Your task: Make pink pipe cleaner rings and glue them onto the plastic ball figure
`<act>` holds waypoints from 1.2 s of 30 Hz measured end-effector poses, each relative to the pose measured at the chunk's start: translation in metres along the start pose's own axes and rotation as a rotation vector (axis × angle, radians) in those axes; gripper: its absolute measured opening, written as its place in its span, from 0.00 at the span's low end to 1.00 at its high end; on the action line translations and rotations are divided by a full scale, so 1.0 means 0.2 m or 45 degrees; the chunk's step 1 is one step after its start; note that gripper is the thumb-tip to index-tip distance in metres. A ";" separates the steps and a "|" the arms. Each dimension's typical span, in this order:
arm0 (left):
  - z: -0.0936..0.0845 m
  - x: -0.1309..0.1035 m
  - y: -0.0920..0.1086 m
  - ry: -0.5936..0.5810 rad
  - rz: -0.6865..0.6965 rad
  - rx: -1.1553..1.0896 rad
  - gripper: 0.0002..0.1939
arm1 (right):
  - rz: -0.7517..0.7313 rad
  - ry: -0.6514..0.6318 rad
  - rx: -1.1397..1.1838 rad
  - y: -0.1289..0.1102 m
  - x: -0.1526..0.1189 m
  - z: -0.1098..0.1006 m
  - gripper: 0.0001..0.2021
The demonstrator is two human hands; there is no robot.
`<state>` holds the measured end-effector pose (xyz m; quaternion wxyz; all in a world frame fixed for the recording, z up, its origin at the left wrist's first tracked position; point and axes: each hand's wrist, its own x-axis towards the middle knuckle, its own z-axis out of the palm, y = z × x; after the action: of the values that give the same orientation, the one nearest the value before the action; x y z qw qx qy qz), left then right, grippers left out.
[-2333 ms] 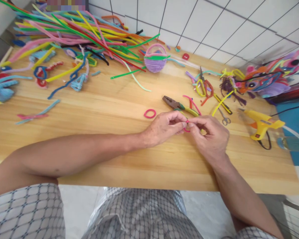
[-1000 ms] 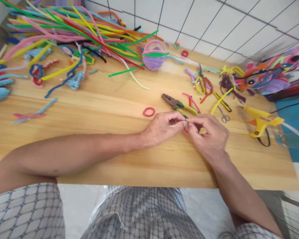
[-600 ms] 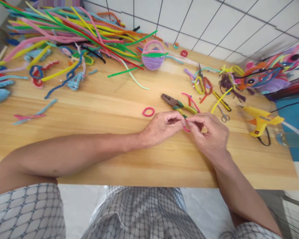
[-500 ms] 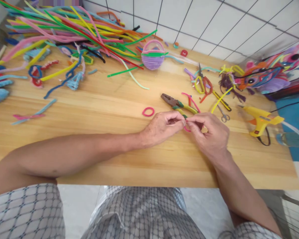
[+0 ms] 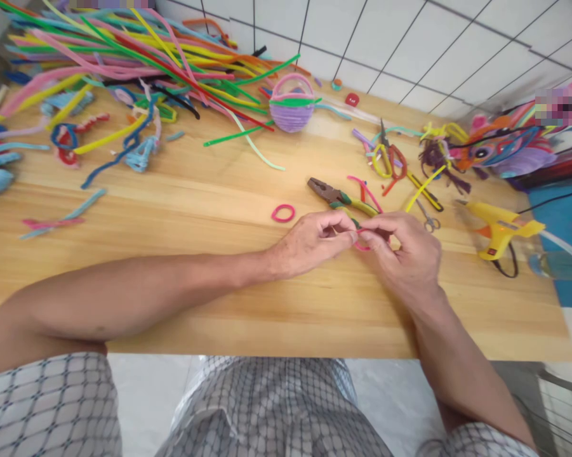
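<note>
Between my hands is a bent pink pipe cleaner (image 5: 362,246), mostly hidden by the fingers. My left hand (image 5: 314,241) pinches it from the left with thumb and forefinger. My right hand (image 5: 404,249) grips it from the other side, the fingertips of both hands almost touching. A closed pink pipe-cleaner ring (image 5: 283,213) lies on the table just left of my left hand. Behind the hands rest pliers (image 5: 331,193) with yellow-green handles, partly covered by my fingers. Another pink pipe cleaner (image 5: 364,190) lies beside them.
A heap of coloured pipe cleaners (image 5: 138,63) fills the back left. A purple basket (image 5: 292,115) stands at the back. Scissors (image 5: 394,162), a yellow cutter (image 5: 425,192) and a yellow glue gun (image 5: 498,227) lie to the right. A tiled wall (image 5: 352,44) borders the table.
The fingertips have parted very slightly, with a little more pink pipe cleaner showing between them. My right hand has shifted a touch to the right. Everything else stays put.
</note>
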<state>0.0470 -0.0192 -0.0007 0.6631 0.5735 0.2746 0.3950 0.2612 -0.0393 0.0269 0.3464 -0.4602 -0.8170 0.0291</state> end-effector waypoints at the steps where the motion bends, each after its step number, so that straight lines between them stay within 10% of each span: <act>1: 0.00 0.00 0.00 0.002 -0.007 0.006 0.09 | 0.013 -0.002 -0.004 0.00 0.00 0.00 0.03; 21: -0.01 0.01 0.03 -0.043 -0.170 -0.121 0.13 | -0.010 -0.070 0.099 0.02 0.00 -0.01 0.05; 28: 0.00 0.02 0.01 0.064 -0.153 -0.173 0.14 | 0.421 0.062 0.389 0.06 0.01 -0.03 0.12; 36: 0.00 0.03 0.00 0.114 -0.134 -0.158 0.13 | 0.716 -0.143 0.854 0.07 0.03 -0.01 0.22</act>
<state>0.0501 -0.0134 -0.0005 0.7042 0.4979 0.3086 0.4012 0.2708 -0.0271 0.0271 0.4102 -0.5243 -0.6229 0.4108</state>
